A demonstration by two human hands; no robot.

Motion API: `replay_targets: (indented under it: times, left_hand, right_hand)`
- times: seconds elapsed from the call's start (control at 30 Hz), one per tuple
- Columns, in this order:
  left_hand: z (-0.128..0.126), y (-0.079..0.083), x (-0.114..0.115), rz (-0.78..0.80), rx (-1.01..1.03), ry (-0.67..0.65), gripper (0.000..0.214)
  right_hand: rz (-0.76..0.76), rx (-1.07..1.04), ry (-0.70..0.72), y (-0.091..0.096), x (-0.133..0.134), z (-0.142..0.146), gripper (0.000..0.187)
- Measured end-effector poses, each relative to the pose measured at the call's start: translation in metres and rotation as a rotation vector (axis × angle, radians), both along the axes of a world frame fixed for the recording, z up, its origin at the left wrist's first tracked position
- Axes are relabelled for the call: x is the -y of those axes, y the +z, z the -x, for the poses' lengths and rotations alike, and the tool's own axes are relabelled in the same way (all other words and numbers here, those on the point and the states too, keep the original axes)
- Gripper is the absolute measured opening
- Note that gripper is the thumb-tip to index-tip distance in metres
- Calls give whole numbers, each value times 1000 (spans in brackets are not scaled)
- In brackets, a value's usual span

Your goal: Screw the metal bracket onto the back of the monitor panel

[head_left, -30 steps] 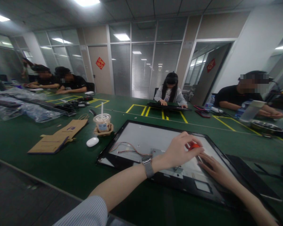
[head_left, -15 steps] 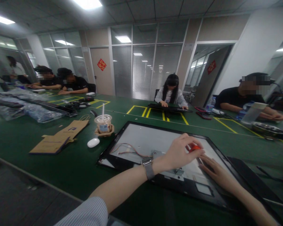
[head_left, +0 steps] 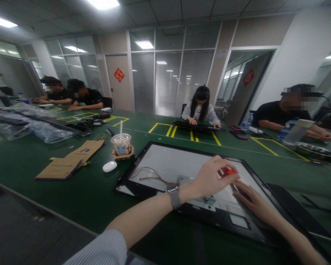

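Observation:
A flat screen panel [head_left: 182, 158] with a black frame and pale grey back lies on the green table before me. My left hand [head_left: 216, 175], wearing a watch, is closed around the red handle of what looks like a screwdriver [head_left: 228, 172], held over the panel's right part. Just below and to the right, my right hand [head_left: 249, 198] rests on the panel with fingers stretched out, their tips close to the tool's shaft. Thin cables [head_left: 154, 175] run over the panel's left side. A metal bracket [head_left: 209, 202] sits partly behind my left wrist.
To the left stand a drink cup [head_left: 121, 145] in a cardboard holder, a white mouse-like case [head_left: 109, 166] and paper bags [head_left: 71, 158]. Plastic-wrapped parts [head_left: 49, 130] lie farther left. A dark flat piece [head_left: 298, 209] is at right. Co-workers sit across the table.
My hands, the red-handled tool and the panel hold almost the same place. A person in the far left background has moved further left.

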State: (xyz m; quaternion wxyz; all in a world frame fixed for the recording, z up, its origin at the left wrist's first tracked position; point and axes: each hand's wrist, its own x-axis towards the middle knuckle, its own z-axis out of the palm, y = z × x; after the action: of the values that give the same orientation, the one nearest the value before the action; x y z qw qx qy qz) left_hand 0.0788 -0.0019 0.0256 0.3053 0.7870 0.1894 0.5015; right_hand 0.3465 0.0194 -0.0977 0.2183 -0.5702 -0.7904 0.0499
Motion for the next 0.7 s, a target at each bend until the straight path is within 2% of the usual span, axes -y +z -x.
replay_targets:
  times: [0.7]
  left_hand:
    - [-1, 1, -2, -13, -55, 21, 14]
  right_hand:
    - [-18, 10, 19, 0, -1, 0, 59]
